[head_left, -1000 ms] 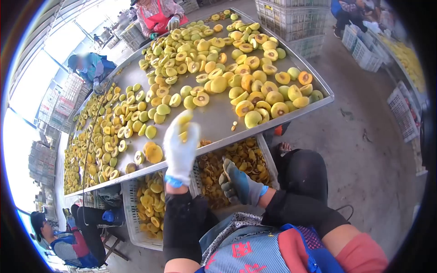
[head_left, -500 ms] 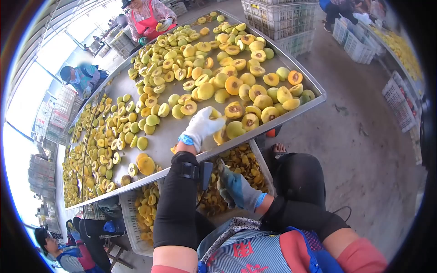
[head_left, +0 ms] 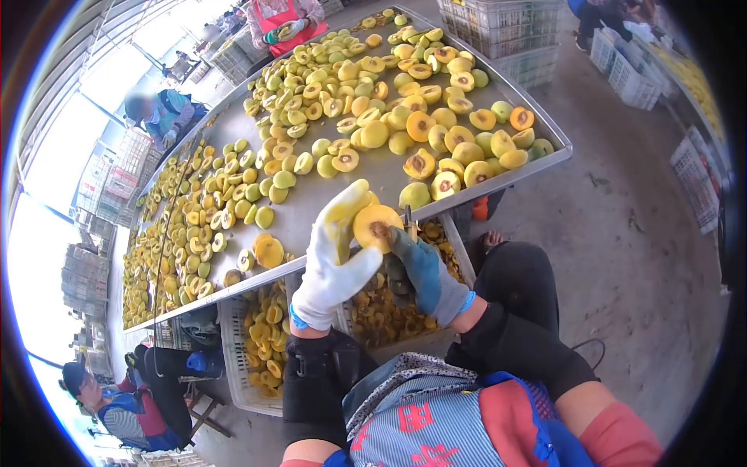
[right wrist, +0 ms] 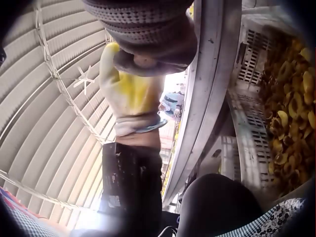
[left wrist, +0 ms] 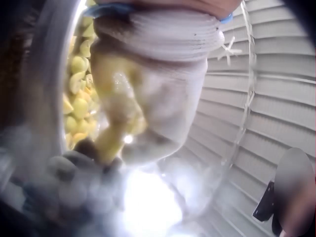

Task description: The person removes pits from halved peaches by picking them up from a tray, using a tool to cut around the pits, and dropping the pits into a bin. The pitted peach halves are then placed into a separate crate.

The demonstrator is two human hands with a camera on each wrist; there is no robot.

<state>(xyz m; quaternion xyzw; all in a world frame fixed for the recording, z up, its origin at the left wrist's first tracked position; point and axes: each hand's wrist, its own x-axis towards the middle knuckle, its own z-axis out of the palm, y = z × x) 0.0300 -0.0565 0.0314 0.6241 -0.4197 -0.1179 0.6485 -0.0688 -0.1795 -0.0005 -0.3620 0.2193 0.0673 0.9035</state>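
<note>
In the head view, my left hand point(head_left: 334, 253), in a white glove stained yellow, holds a halved yellow fruit point(head_left: 377, 227) with its brown centre showing. My right hand point(head_left: 436, 284), in a blue-grey glove, touches the fruit's right side, fingers curled round a thin tool point(head_left: 409, 221) that stands up beside it. Both hands are just off the near edge of the metal table point(head_left: 303, 204). The left wrist view shows the left glove point(left wrist: 148, 94) near blurred dark fingers; the right wrist view shows the right glove point(right wrist: 153, 42) over the left palm. Neither wrist view clearly shows the fruit.
Halved fruits point(head_left: 342, 101) cover much of the raised-rim table. Below its near edge stand a crate of fruit pieces point(head_left: 266, 335) and another of darker scraps point(head_left: 389, 315). Stacked crates point(head_left: 502, 31) are behind; people sit around the table.
My left hand has come back from the fruit at the table's near edge and now holds a half against the right hand. The right hand has risen slightly; the head view has shifted.
</note>
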